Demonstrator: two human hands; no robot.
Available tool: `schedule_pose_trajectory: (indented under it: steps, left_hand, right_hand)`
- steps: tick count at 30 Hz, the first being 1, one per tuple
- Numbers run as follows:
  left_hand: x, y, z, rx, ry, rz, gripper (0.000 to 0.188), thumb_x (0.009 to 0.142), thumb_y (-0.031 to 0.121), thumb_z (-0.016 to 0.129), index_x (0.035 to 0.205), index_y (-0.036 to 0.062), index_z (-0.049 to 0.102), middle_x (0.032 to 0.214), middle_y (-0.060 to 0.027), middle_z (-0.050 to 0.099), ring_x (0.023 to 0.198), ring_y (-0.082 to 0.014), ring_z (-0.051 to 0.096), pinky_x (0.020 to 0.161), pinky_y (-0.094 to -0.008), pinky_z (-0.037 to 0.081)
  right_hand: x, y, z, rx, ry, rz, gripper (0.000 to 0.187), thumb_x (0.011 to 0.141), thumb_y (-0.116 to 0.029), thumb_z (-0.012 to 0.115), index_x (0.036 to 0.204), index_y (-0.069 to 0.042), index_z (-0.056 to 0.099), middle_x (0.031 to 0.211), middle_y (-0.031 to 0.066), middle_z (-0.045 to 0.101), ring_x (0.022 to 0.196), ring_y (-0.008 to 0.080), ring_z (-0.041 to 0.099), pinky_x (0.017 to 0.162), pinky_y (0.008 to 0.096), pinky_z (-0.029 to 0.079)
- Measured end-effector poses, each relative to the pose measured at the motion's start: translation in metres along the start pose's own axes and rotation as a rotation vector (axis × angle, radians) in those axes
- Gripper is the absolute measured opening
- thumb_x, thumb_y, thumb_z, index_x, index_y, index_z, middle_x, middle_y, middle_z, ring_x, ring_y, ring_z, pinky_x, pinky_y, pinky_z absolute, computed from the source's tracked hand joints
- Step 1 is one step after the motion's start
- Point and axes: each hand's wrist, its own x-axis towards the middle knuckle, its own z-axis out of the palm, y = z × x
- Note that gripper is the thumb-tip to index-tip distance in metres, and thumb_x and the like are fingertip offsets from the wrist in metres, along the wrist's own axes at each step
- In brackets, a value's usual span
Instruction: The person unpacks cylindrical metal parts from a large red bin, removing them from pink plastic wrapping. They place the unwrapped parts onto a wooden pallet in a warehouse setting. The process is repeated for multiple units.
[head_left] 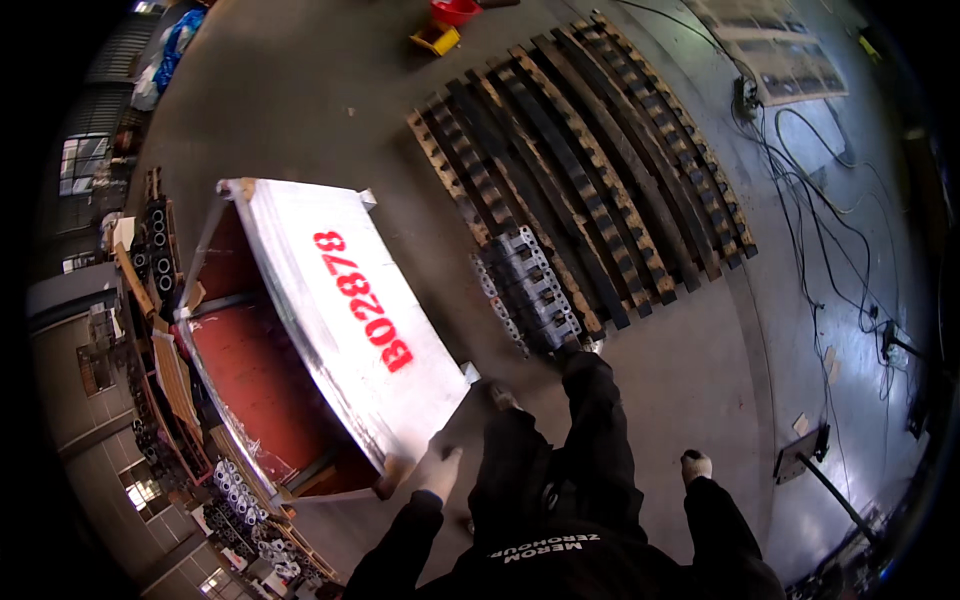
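My left hand (437, 470), in a pale glove, is beside the near corner of a large box (350, 290) with a white side and red markings. Its thumb stands apart from the fingers; I see nothing held, and whether it touches the box is unclear. My right hand (696, 465), also gloved, hangs low on the right, away from any object. Its fingers look curled, with nothing visible in them. Ahead of my feet, a grey metal engine casting (540, 290), like a cylinder head, lies at the near left corner of the slatted wooden pallet (590, 150).
The box's open side shows a red interior (255, 375). Black cables (810, 220) trail over the floor at right, near a stand with a flat plate (800, 455). Metal parts (240, 495) line the left side. A yellow bin (436, 40) stands beyond the pallet.
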Motion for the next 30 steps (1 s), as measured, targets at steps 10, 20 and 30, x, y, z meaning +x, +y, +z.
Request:
schedule_pose_trajectory:
  steps: [10, 20, 30]
  left_hand:
    - [-0.100, -0.032, -0.027, -0.241, 0.025, 0.386, 0.047, 0.091, 0.017, 0.069, 0.132, 0.0012, 0.054, 0.119, -0.0106, 0.066, 0.108, -0.0208, 0.063, 0.095, -0.0329, 0.049]
    - [-0.162, -0.346, -0.041, -0.641, 0.203, -0.281, 0.051, 0.086, 0.018, 0.069, 0.129, -0.0058, 0.055, 0.098, -0.0180, 0.069, 0.092, -0.0224, 0.066, 0.079, -0.0352, 0.053]
    - [-0.220, -0.386, 0.023, -1.031, 0.466, -0.418, 0.052, 0.085, 0.018, 0.069, 0.129, -0.0045, 0.054, 0.104, -0.0145, 0.068, 0.087, -0.0197, 0.066, 0.078, -0.0309, 0.053]
  right_hand:
    - [-0.078, 0.003, 0.080, 0.254, -0.098, -0.269, 0.024, 0.087, -0.011, 0.064, 0.105, 0.003, 0.072, 0.093, 0.0081, 0.073, 0.089, 0.0190, 0.067, 0.082, 0.0304, 0.051]
    - [-0.134, -0.037, 0.114, 0.275, -0.074, -0.462, 0.029, 0.092, -0.018, 0.062, 0.117, -0.005, 0.069, 0.085, 0.0031, 0.069, 0.063, 0.0094, 0.055, 0.053, 0.0248, 0.042]
    - [-0.175, -0.196, 0.186, 0.085, -0.332, -0.658, 0.024, 0.096, -0.023, 0.063, 0.112, -0.007, 0.070, 0.087, 0.0001, 0.067, 0.072, 0.0090, 0.057, 0.061, 0.0242, 0.044]
